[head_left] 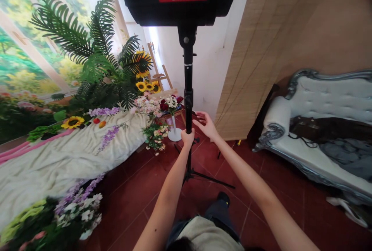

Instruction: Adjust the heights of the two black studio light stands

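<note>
A black light stand [188,82] rises upright in front of me, bearing a large black studio light [180,10] with a red label that reads ZHEYU. My left hand [188,137] is wrapped round the pole below its middle joint. Just right of the pole is my right hand [205,125], its fingers spread and bent towards the pole. A thin dark piece shows by its fingertips; whether they touch it I cannot tell. The stand's legs [213,180] spread over the red tiled floor [130,193].
To the left is a cloth-draped platform [95,142] with flowers and palm fronds [69,30]. A wooden easel [158,74] stands behind the pole. A bamboo blind [247,61] hangs at right, beside a white tufted sofa [328,103] with dark clothes on it.
</note>
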`<state>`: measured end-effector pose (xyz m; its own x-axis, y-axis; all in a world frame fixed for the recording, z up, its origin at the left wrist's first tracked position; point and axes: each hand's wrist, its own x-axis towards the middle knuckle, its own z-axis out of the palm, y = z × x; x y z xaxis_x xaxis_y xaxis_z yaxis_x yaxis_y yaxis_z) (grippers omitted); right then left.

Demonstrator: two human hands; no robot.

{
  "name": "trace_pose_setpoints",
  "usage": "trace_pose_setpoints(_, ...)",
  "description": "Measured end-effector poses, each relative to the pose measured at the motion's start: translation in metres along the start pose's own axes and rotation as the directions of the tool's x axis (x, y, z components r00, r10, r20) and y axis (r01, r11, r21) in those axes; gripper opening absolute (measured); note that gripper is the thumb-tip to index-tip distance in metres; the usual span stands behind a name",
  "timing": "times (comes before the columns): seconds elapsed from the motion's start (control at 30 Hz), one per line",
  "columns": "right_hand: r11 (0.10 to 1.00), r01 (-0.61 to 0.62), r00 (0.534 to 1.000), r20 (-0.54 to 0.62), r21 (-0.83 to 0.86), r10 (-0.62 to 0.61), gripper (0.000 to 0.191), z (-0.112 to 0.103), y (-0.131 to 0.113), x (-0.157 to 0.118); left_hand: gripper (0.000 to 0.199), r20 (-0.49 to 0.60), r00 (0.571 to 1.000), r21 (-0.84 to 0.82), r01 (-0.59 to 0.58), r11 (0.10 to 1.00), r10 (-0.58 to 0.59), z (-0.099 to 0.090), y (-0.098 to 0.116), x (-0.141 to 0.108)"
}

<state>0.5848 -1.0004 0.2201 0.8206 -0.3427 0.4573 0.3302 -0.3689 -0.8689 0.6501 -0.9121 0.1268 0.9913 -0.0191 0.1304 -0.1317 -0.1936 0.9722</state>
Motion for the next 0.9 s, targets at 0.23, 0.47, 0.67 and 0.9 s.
trace_pose_setpoints(0.23, 0.930, 0.096, 0.984, 0.174, -0.355, -0.035, 0.039, 0.020, -0.046, 0.023, 0.022, 0.089, 0.996, -0.062, 0.002, 0.998, 0.003, -0.004, -0.005, 0.004)
trace_pose_setpoints(0.47, 0.910, 0.187, 0.980, 0.130, -0.371, -0.149, 0.045, 0.018, -0.060, 0.037, 0.037, 0.305, 0.926, -0.260, -0.142, 0.955, 0.221, -0.030, -0.012, -0.016)
trace_pose_setpoints(0.67, 0.910, 0.220, 0.974, 0.133, -0.351, -0.184, 0.046, 0.016, -0.064, 0.040, 0.041, 0.349, 0.926, -0.224, -0.067, 0.972, 0.144, -0.031, -0.031, -0.025)
trace_pose_setpoints(0.9, 0.860, 0.002, 0.990, 0.120, -0.510, 0.069, 0.041, 0.031, -0.003, -0.005, 0.051, 0.311, 0.923, -0.305, -0.129, 0.943, 0.227, -0.024, -0.043, -0.016)
